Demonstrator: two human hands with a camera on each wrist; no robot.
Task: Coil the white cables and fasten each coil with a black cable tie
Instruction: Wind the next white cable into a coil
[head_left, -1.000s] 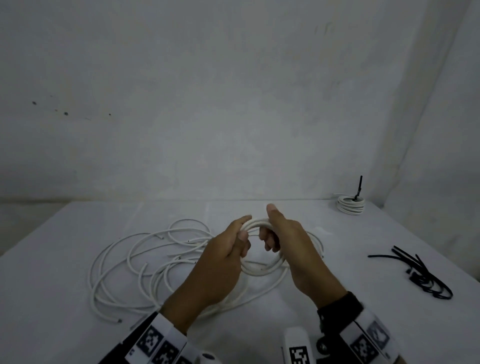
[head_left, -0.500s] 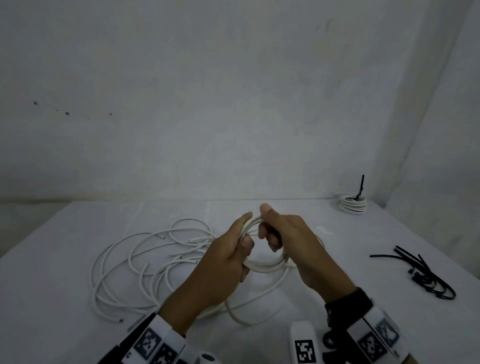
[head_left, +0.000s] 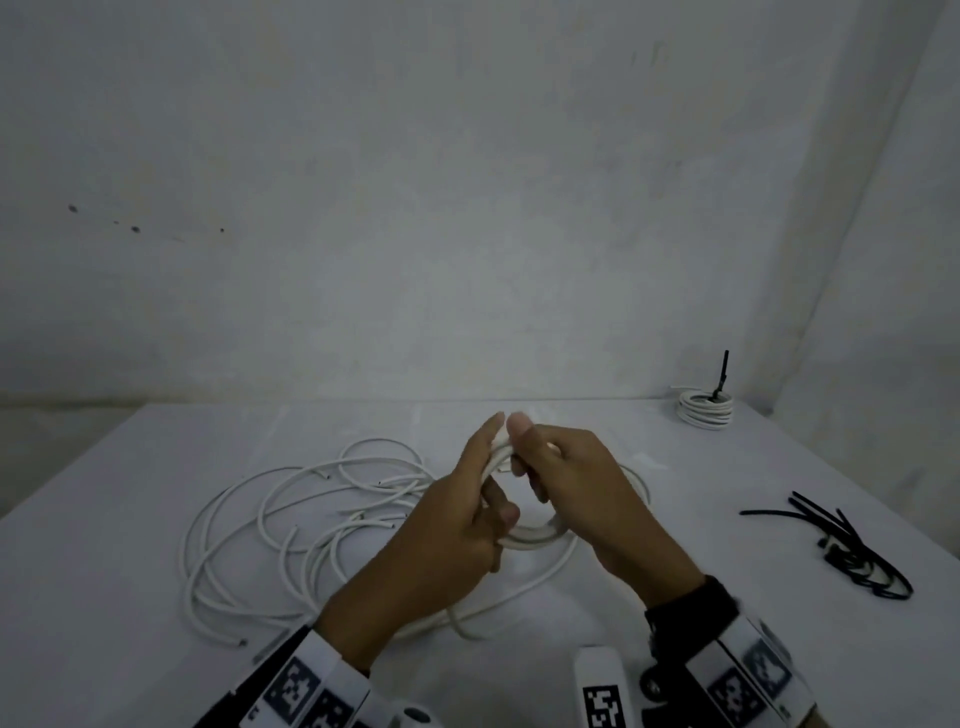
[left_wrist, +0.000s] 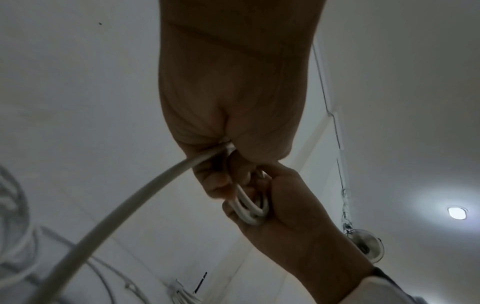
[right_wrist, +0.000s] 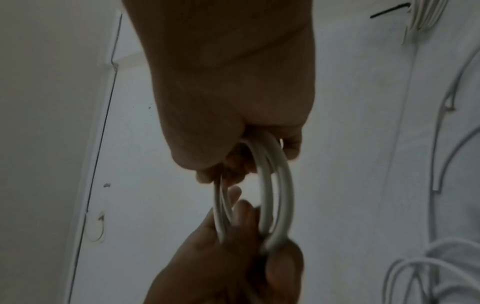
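Two hands gripping small coil, loops upright, tail trailing down-left

No words, brand names or numbers could be read in any of the three views. The only signs were black-and-white square code patterns: several on the white band worn on the left wrist, more on the white band on the right wrist, and one on a white block between them at the bottom of the head view. They were machine patterns, without letters or digits.
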